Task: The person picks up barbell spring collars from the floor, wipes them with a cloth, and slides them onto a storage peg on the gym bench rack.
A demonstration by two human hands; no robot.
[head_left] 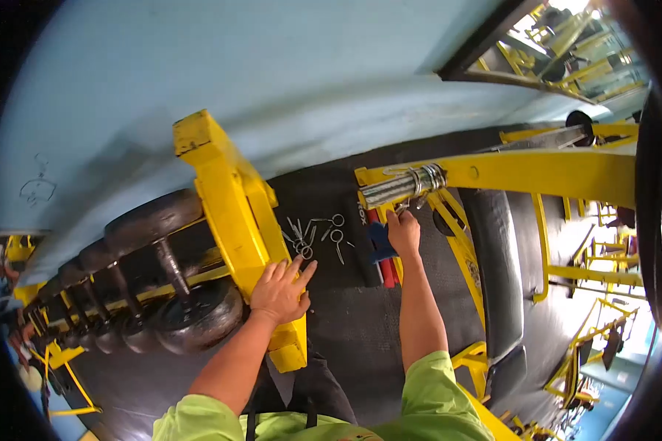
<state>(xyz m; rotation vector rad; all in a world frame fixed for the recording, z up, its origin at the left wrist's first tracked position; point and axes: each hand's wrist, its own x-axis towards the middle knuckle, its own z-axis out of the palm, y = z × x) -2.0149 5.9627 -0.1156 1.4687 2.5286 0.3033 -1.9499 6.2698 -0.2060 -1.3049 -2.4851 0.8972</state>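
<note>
Black flooring (349, 316) spans mid-frame; right of centre, spring clips (429, 178) ring a bar (386, 192). One handle (422, 201), seemingly pinched by the right hand (404, 234), is best squeezed evenly; the left hand (278, 292) is spread over a beam (232, 213).

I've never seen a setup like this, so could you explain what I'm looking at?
There's no robot here: these are a person's two bare hands. The single picture comes from a camera worn on the head, looking forward and down. The left hand, fingers open, lies over a yellow frame beside black dumbbells. The right hand is near metal clips around a silver bar; whether it grips one is hard to tell. Several loose clips lie on the dark floor.
</note>
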